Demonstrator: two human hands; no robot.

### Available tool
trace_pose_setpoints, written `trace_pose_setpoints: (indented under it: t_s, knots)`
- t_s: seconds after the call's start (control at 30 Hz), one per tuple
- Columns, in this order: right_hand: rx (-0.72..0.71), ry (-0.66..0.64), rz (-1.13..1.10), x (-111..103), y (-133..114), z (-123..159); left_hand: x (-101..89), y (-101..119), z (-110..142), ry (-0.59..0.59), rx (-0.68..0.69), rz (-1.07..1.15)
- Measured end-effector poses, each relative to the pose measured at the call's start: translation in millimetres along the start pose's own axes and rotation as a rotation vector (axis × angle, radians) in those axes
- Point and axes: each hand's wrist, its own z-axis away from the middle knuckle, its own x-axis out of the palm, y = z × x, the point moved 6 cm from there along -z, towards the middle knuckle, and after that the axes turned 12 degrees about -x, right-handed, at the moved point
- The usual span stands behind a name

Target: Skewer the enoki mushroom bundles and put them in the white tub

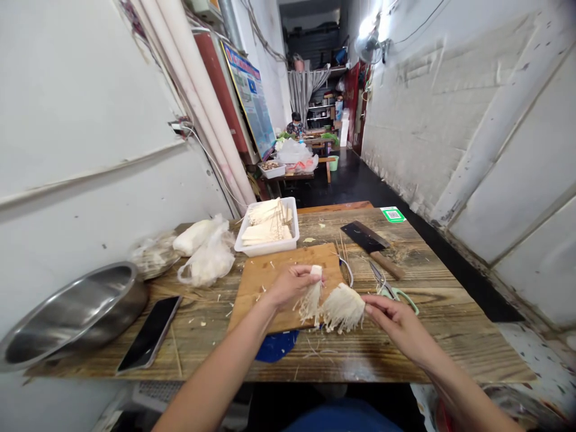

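Above the front of a wooden cutting board (pixel 261 279), my left hand (pixel 291 283) pinches a small bunch of enoki mushrooms (pixel 309 304), its thin stems hanging down. My right hand (pixel 396 321) grips a wider, fanned bunch of enoki mushrooms (pixel 343 307) by its base, beside the board's right edge. The two bunches hang close together; whether they touch I cannot tell. Scissors (pixel 391 289) with pale green handles lie just beyond my right hand. Behind them rests a cleaver (pixel 371 243) with a wooden handle.
A white tub (pixel 290 240) of pale skewered pieces stands behind the board. Plastic bags (pixel 207 258), a phone (pixel 150 333) and a large steel basin (pixel 130 282) line the left side. Thin skewers (pixel 342 249) lie near the cleaver. A person (pixel 296 126) sits far back.
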Motion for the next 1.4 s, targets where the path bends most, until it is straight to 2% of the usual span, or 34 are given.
trace_pose_setpoints:
  t_s: [0.17,0.27,0.5,0.87,1.03,1.23,1.4]
  knots:
    - [-0.053,-0.024,0.033,3,-16,-9,11.5,0,11,-0.126,-0.108,0.425]
    - [-0.062,-0.020,0.032,2,-21,-10,13.8,0,15,-0.147,-0.160,0.520]
    - [-0.066,-0.022,0.066,-1,-20,-9,21.0,9,19,-0.173,-0.166,0.574]
    - [-0.044,-0.064,0.068,-4,-30,-8,23.8,12,23,-0.173,-0.171,0.487]
    - [-0.024,-0.122,0.012,-4,-30,-5,30.4,15,27,-0.200,-0.207,0.494]
    - [0.008,-0.124,-0.024,-1,-28,-7,42.9,10,28,-0.212,-0.249,0.467]
    - [0.034,-0.108,-0.037,-2,-25,-14,32.3,19,25,-0.207,-0.116,0.405]
